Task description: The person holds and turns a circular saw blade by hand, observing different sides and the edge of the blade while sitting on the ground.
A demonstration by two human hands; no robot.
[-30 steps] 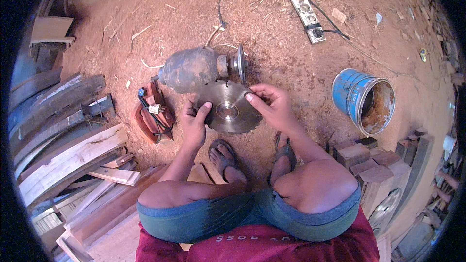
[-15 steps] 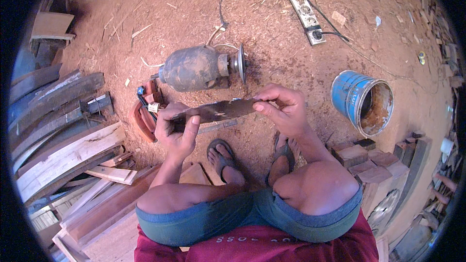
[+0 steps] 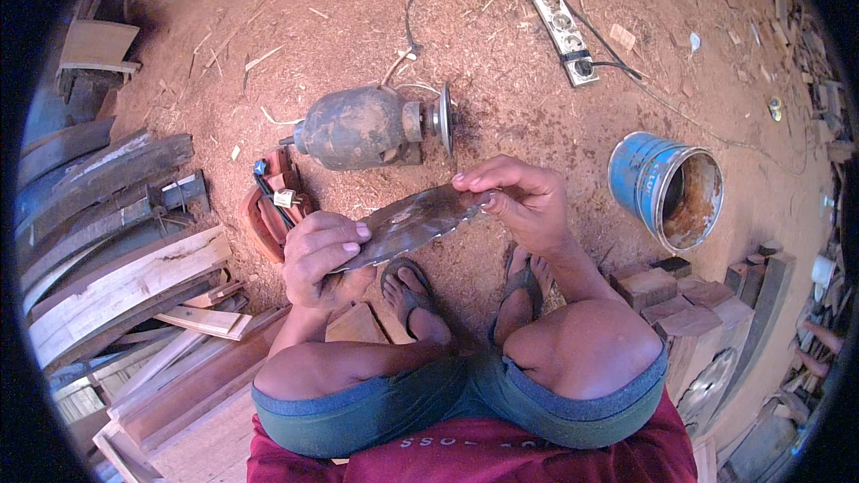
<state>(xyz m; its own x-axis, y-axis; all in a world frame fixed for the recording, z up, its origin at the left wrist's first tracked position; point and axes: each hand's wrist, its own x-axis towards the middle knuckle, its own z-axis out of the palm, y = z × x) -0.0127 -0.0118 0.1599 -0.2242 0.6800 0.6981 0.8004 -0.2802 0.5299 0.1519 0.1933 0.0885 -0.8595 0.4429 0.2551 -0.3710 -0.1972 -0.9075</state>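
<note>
Between my two hands is a dark, worn circular saw blade (image 3: 416,224), tilted so that its face shows, with bright teeth along its near edge. My left hand (image 3: 324,255) grips the left edge, thumb on top and fingers curled round. On the far right edge, my right hand (image 3: 523,201) pinches the blade between thumb and fingers. Just beyond the blade lies a dusty grey electric motor (image 3: 356,127) with a thin grinding disc (image 3: 446,120) on its right end. An orange-red power tool (image 3: 268,210) with a black cord and pale plug rests near my left hand.
A blue metal bucket (image 3: 640,174), rusty inside, stands to the right. Far off lies a white power strip (image 3: 564,31) with cables. Curved wooden boards (image 3: 134,295) are stacked at left; wood blocks (image 3: 680,300) and another saw blade (image 3: 713,380) are at right. Shavings cover the ground.
The blade has turned from nearly edge-on to showing its broad face, its left side dropping nearer to me. My left hand has rolled over and moved slightly down; my right stays almost in place.
</note>
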